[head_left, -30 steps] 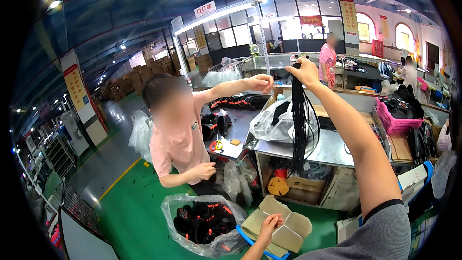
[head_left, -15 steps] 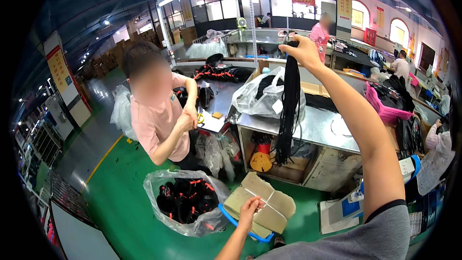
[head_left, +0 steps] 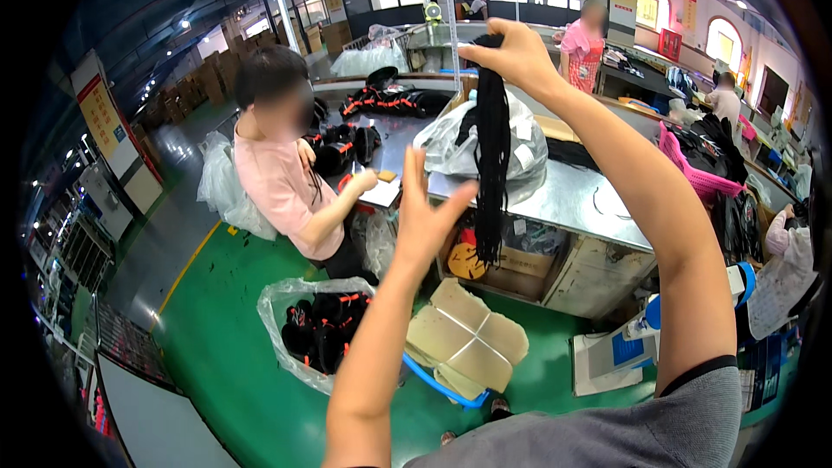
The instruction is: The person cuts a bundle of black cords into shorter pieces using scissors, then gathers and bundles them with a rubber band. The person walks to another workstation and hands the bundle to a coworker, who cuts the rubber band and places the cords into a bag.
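High in front of me, my right hand (head_left: 511,54) pinches the top of a long bundle of black cords (head_left: 491,156), which hangs straight down. Left of the bundle's lower half is my left hand (head_left: 426,217), raised with thumb and fingers apart and nothing in it. Whether its thumb touches the cords I cannot tell. Behind the bundle, a clear plastic bag (head_left: 526,175) with black contents rests on a metal-topped workbench (head_left: 568,204). More black cords (head_left: 572,153) lie on the bench beside that bag.
A co-worker in pink (head_left: 282,178) stands at the left of the bench, hands over it. On the green floor are a clear bag of black items with orange ties (head_left: 270,316) and a strapped cardboard stack (head_left: 468,329) on a blue-rimmed thing. A pink basket (head_left: 693,175) stands right.
My left hand has risen from above the cardboard stack to beside the cords and spread its fingers. The held bundle shifted slightly left. The co-worker has turned toward the bench.
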Tool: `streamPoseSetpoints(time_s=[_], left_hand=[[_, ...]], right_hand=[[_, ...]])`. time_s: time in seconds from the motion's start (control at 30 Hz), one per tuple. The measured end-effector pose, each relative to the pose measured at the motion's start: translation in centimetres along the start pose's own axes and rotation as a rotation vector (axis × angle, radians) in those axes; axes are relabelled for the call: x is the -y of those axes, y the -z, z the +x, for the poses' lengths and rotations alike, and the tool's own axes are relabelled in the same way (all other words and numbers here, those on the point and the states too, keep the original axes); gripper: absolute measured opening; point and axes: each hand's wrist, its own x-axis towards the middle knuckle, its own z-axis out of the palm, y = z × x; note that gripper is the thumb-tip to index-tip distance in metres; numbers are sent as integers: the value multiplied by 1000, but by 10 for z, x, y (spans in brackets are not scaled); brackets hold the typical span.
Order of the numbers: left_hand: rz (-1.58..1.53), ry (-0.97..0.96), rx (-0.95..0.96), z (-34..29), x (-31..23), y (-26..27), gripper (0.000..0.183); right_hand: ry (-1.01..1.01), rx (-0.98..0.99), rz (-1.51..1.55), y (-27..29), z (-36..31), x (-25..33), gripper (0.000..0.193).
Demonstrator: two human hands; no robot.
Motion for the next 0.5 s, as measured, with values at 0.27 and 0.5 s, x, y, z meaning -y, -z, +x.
streamPoseSetpoints(time_s=[0.27, 0.5], left_hand=[[-92, 55, 19, 54, -18, -42, 75], [-232, 481, 169, -24, 66, -32, 18]], right_hand=[[104, 66, 78, -11, -14, 42, 48], [121, -60, -41, -10, 22, 18, 50]])
